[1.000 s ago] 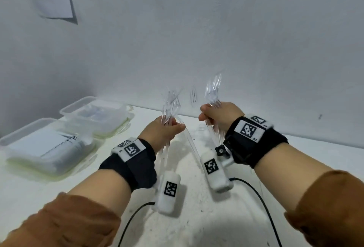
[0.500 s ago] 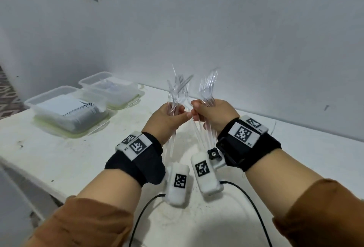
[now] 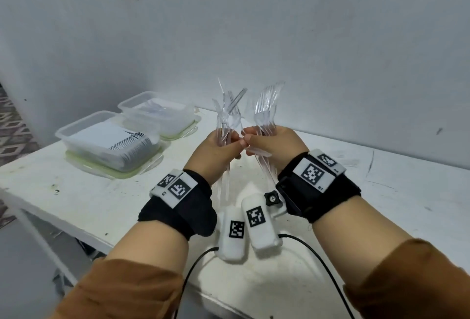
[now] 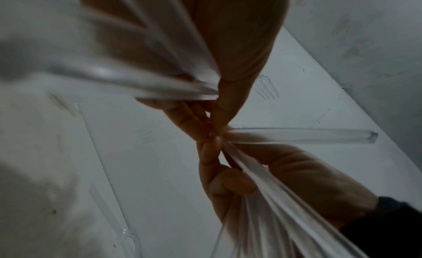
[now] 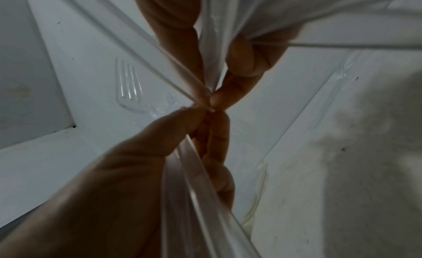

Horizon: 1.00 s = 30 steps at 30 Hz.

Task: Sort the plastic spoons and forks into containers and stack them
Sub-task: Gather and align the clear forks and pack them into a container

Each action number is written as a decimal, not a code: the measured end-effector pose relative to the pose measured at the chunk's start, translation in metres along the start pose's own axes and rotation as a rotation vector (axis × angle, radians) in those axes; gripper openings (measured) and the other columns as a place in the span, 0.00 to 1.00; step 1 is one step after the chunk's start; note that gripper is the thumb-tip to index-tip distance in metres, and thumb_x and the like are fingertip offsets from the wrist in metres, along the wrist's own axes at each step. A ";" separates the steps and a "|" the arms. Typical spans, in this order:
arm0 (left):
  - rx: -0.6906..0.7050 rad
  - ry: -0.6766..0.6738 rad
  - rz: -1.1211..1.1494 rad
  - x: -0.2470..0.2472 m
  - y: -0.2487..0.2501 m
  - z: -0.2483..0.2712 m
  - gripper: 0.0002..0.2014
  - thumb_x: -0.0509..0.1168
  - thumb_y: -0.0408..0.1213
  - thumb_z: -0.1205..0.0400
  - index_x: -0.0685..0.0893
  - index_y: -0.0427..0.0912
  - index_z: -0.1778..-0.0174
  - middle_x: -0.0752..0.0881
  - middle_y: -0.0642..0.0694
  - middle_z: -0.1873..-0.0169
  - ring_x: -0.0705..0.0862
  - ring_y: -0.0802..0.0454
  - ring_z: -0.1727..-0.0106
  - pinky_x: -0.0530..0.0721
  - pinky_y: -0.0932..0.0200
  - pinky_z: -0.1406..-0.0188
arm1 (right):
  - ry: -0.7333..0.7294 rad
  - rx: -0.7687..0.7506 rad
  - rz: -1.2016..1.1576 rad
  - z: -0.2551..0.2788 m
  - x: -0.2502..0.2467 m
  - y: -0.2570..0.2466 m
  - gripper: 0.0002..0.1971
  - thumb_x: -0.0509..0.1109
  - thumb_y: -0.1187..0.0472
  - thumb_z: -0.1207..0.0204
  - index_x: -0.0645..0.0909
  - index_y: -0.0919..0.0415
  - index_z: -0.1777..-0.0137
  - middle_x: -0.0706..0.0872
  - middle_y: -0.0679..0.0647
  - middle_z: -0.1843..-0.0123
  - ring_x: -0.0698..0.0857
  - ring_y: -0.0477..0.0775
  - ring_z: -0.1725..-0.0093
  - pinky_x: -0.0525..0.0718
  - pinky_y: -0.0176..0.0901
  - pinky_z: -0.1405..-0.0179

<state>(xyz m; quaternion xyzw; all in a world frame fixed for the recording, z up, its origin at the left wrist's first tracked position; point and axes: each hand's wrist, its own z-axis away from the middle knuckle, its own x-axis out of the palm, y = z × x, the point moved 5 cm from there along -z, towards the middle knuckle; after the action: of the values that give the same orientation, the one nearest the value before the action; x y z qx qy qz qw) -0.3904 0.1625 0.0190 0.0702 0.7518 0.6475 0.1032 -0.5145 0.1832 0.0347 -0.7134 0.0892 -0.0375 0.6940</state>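
My left hand [image 3: 230,141] grips a fanned bundle of clear plastic forks [image 3: 227,112], tines up, above the white table [image 3: 76,191]. My right hand [image 3: 251,141] grips a neater bundle of clear forks [image 3: 267,108] beside it. The fingertips of both hands meet in the middle. In the left wrist view one clear handle [image 4: 297,135] sticks out sideways where the fingertips meet. Two clear plastic containers stand at the table's left: the near container [image 3: 76,138] and the far container [image 3: 142,101] with clear cutlery inside.
A white printed sheet [image 3: 114,138] lies in the near container. A loose clear fork [image 5: 129,86] lies on the table under my hands. The wall runs close behind the table. The table's front edge is near my forearms, and cables [image 3: 318,262] trail from the wrist cameras.
My hands have drawn together until the fingertips touch. The view has swung left and down, so the containers now appear closer to the hands.
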 end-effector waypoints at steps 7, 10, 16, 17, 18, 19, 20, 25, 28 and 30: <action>-0.024 -0.039 0.036 -0.033 -0.006 -0.009 0.11 0.72 0.37 0.23 0.74 0.49 0.63 0.77 0.55 0.69 0.72 0.60 0.71 0.68 0.65 0.71 | 0.063 -0.003 0.009 -0.004 0.024 0.005 0.09 0.81 0.65 0.39 0.86 0.55 0.61 0.89 0.54 0.62 0.86 0.53 0.59 0.79 0.41 0.59; -0.021 -0.047 0.080 -0.042 -0.008 -0.012 0.11 0.72 0.33 0.24 0.75 0.49 0.62 0.78 0.56 0.69 0.72 0.59 0.70 0.69 0.64 0.70 | 0.090 -0.010 -0.049 -0.005 0.031 0.004 0.07 0.78 0.68 0.34 0.86 0.58 0.59 0.89 0.54 0.64 0.88 0.52 0.59 0.81 0.39 0.56; -0.032 -0.053 0.190 -0.056 -0.010 -0.019 0.13 0.74 0.29 0.28 0.77 0.48 0.61 0.83 0.54 0.64 0.78 0.54 0.62 0.69 0.62 0.69 | 0.199 -0.009 -0.276 -0.011 0.036 0.003 0.06 0.71 0.74 0.27 0.82 0.64 0.62 0.85 0.50 0.76 0.86 0.47 0.72 0.86 0.41 0.56; -0.030 -0.058 0.191 -0.057 -0.010 -0.020 0.13 0.74 0.29 0.28 0.77 0.48 0.62 0.83 0.54 0.64 0.78 0.53 0.60 0.69 0.62 0.70 | 0.212 -0.014 -0.264 -0.013 0.037 0.003 0.06 0.71 0.74 0.27 0.82 0.63 0.62 0.85 0.49 0.76 0.86 0.47 0.73 0.86 0.42 0.54; -0.029 -0.055 0.192 -0.058 -0.012 -0.020 0.13 0.73 0.28 0.27 0.77 0.48 0.62 0.83 0.54 0.65 0.78 0.52 0.60 0.69 0.62 0.70 | 0.227 -0.025 -0.252 -0.014 0.037 0.003 0.07 0.70 0.73 0.27 0.81 0.63 0.62 0.85 0.48 0.76 0.86 0.47 0.73 0.86 0.43 0.52; -0.033 -0.045 0.196 -0.059 -0.013 -0.021 0.13 0.72 0.26 0.26 0.76 0.48 0.62 0.83 0.54 0.65 0.78 0.52 0.60 0.69 0.62 0.70 | 0.246 -0.038 -0.249 -0.014 0.036 0.003 0.07 0.69 0.73 0.26 0.81 0.63 0.62 0.84 0.48 0.77 0.86 0.46 0.74 0.85 0.44 0.52; -0.036 -0.035 0.207 -0.062 -0.014 -0.022 0.13 0.71 0.25 0.26 0.76 0.48 0.62 0.83 0.54 0.66 0.78 0.52 0.60 0.69 0.62 0.70 | 0.268 -0.048 -0.247 -0.015 0.035 0.003 0.07 0.69 0.73 0.26 0.80 0.62 0.62 0.83 0.48 0.77 0.85 0.46 0.74 0.84 0.45 0.53; -0.027 -0.078 0.151 -0.065 -0.011 -0.024 0.12 0.71 0.27 0.25 0.76 0.47 0.62 0.82 0.54 0.67 0.77 0.55 0.64 0.70 0.63 0.70 | 0.230 -0.062 -0.165 -0.017 0.043 0.005 0.06 0.70 0.72 0.26 0.81 0.61 0.61 0.84 0.51 0.70 0.87 0.48 0.70 0.84 0.50 0.49; -0.030 -0.113 0.103 -0.063 -0.008 -0.025 0.11 0.71 0.28 0.25 0.76 0.47 0.61 0.81 0.53 0.66 0.77 0.53 0.61 0.70 0.63 0.70 | 0.174 -0.074 0.005 -0.017 0.052 0.004 0.05 0.74 0.66 0.28 0.82 0.55 0.60 0.88 0.52 0.61 0.89 0.55 0.57 0.85 0.46 0.56; -0.033 -0.114 0.106 -0.064 -0.007 -0.026 0.11 0.71 0.29 0.25 0.76 0.47 0.62 0.82 0.49 0.63 0.79 0.49 0.56 0.71 0.62 0.68 | 0.155 -0.084 0.015 -0.017 0.054 0.002 0.06 0.74 0.64 0.28 0.83 0.52 0.61 0.88 0.50 0.62 0.88 0.51 0.58 0.82 0.41 0.63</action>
<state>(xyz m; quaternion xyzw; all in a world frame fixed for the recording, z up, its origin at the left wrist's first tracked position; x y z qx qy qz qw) -0.3342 0.1209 0.0196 0.1449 0.7293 0.6592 0.1124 -0.4648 0.1570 0.0292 -0.7362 0.1497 -0.0837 0.6547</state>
